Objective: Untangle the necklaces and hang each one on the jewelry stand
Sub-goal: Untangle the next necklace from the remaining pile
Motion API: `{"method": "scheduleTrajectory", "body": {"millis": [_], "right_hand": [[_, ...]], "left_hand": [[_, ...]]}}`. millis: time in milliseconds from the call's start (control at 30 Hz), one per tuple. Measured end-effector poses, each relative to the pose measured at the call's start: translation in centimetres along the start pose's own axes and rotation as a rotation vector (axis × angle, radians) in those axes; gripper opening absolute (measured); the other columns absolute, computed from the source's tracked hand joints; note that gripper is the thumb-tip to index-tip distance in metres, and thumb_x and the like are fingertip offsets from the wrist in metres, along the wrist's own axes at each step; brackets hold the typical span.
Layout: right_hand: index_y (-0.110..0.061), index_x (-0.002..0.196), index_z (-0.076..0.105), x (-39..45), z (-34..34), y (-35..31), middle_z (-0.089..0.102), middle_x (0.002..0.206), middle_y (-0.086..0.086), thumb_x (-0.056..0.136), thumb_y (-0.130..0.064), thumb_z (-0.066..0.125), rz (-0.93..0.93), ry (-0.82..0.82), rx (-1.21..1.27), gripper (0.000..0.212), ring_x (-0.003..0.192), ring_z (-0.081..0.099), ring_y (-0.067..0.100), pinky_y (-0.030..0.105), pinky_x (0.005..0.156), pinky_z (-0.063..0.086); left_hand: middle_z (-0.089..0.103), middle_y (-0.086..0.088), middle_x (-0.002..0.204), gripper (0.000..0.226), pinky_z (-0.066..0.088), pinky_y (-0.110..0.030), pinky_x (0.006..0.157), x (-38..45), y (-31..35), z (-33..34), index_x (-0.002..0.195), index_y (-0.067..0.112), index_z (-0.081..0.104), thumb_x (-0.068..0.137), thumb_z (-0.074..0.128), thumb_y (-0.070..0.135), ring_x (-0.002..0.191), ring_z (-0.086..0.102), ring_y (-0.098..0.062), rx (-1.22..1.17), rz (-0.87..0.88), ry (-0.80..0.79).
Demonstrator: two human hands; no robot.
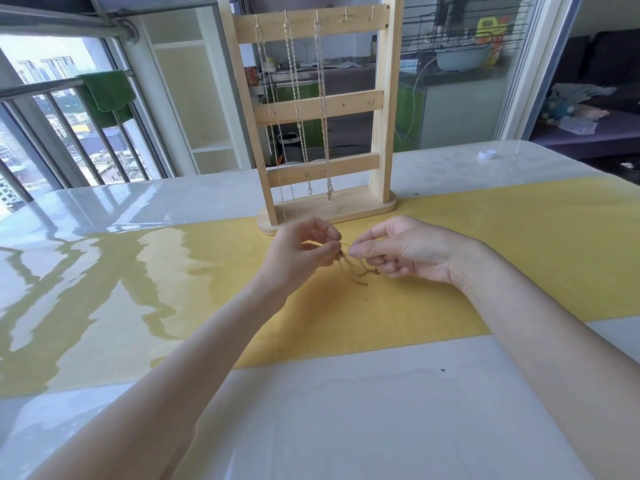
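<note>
My left hand [304, 252] and my right hand [398, 251] meet at the middle of the frame, each pinching a strand of the tangled gold chain [356, 268] between thumb and forefinger, with the rest of the clump dangling just over the yellow runner [519, 244]. Behind my hands, in the upper middle of the frame, the wooden jewelry stand [381, 109] already carries three hung necklaces [296, 98] on its top hooks, with two free hooks [358, 15] to their right.

The risk, as I judge it, is in pulling. If I draw my hands apart too hard, the knot will cinch tighter instead of opening, and a thin link could kink or snap. The chain is fine and slippery, so a strand may slide out of my pinch and drop back into the clump. I cannot tell whether this tangle holds one necklace or two, so I may tug the wrong loop.

The table [346, 410] is glossy white, throwing hard reflections at the left of the frame, which makes thin links hard to read. A small white cap [486, 154] sits at the right. A green towel [107, 95] hangs on the balcony railing [41, 88] at upper left, and a kitchen counter [450, 76] shows through glass behind the stand
</note>
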State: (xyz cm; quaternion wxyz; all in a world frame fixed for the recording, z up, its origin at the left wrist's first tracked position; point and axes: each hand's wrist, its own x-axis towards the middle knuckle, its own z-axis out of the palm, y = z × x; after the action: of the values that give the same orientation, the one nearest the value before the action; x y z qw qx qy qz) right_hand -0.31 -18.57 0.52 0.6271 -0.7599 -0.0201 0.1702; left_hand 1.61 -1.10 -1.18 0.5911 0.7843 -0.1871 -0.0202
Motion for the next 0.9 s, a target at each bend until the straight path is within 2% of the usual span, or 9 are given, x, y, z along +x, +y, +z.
{"method": "scheduleTrajectory", "body": {"millis": [100, 200, 333, 400, 500, 733, 900], "right_hand": [[-0.006, 0.078, 0.063, 0.1, 0.1, 0.1, 0.049, 0.049, -0.002, 0.082, -0.008, 0.069, -0.012, 0.029, -0.065, 0.007, 0.048, 0.039, 0.009, 0.019, 0.045, 0.027], [-0.006, 0.074, 0.065, 0.3, -0.1, 0.1, 0.054, 0.051, -0.001, 0.084, -0.008, 0.067, -0.04, 0.073, 0.039, 0.01, 0.053, 0.048, 0.01, 0.021, 0.053, 0.037], [-0.004, 0.078, 0.063, 0.5, -0.2, 0.0, 0.053, 0.05, 0.0, 0.087, -0.006, 0.062, -0.085, 0.117, 0.294, 0.01, 0.061, 0.059, 0.016, 0.023, 0.061, 0.05], [-0.005, 0.077, 0.061, 0.6, 0.0, 0.0, 0.05, 0.048, 0.0, 0.088, -0.007, 0.061, -0.08, 0.143, 0.344, 0.011, 0.056, 0.058, 0.015, 0.02, 0.053, 0.048], [-0.007, 0.078, 0.06, 0.6, 0.3, 0.0, 0.049, 0.05, 0.0, 0.09, -0.01, 0.06, -0.054, 0.173, 0.26, 0.012, 0.047, 0.052, 0.012, 0.016, 0.038, 0.034], [-0.009, 0.076, 0.059, 0.5, 1.1, -0.1, 0.053, 0.06, 0.003, 0.092, -0.009, 0.059, -0.033, 0.105, 0.199, 0.016, 0.042, 0.049, 0.01, 0.014, 0.033, 0.029], [-0.01, 0.078, 0.058, 0.5, 1.0, -0.1, 0.051, 0.061, 0.003, 0.091, -0.006, 0.058, -0.036, 0.14, 0.198, 0.014, 0.037, 0.043, 0.007, 0.014, 0.031, 0.024]], "left_hand": [[0.057, 0.0, 0.079, 0.018, 0.054, -0.024, 0.075, 0.2, -0.1, 0.1, 0.08, 0.015, 0.057, 0.09, 0.057, 0.0, 0.07, 0.062, -0.012, -0.076, -0.01, 0.019], [0.054, -0.004, 0.082, 0.017, 0.055, -0.021, 0.068, 0.2, -0.1, 0.2, 0.082, 0.011, 0.054, 0.092, 0.055, -0.003, 0.071, 0.066, -0.013, -0.151, -0.023, 0.009], [0.056, 0.001, 0.078, 0.02, 0.056, -0.022, 0.07, -0.1, -0.4, 0.7, 0.08, 0.013, 0.055, 0.089, 0.056, -0.005, 0.066, 0.066, -0.008, 0.03, 0.064, -0.038], [0.057, 0.003, 0.077, 0.022, 0.057, -0.024, 0.07, -0.1, -0.4, 0.9, 0.078, 0.015, 0.054, 0.088, 0.057, -0.004, 0.065, 0.066, -0.008, 0.118, 0.094, -0.034], [0.057, 0.004, 0.077, 0.021, 0.058, -0.028, 0.073, -0.2, -0.5, 1.1, 0.078, 0.016, 0.055, 0.087, 0.06, -0.003, 0.065, 0.065, -0.011, 0.124, 0.08, -0.029], [0.054, -0.008, 0.08, 0.013, 0.058, -0.027, 0.07, -0.1, 0.0, 0.8, 0.082, 0.007, 0.054, 0.092, 0.054, -0.002, 0.066, 0.063, -0.014, -0.308, -0.118, 0.003], [0.053, -0.007, 0.081, 0.012, 0.056, -0.023, 0.067, -0.2, -0.1, 0.9, 0.081, 0.007, 0.055, 0.09, 0.058, -0.001, 0.062, 0.063, -0.01, -0.343, -0.137, -0.009]]}}
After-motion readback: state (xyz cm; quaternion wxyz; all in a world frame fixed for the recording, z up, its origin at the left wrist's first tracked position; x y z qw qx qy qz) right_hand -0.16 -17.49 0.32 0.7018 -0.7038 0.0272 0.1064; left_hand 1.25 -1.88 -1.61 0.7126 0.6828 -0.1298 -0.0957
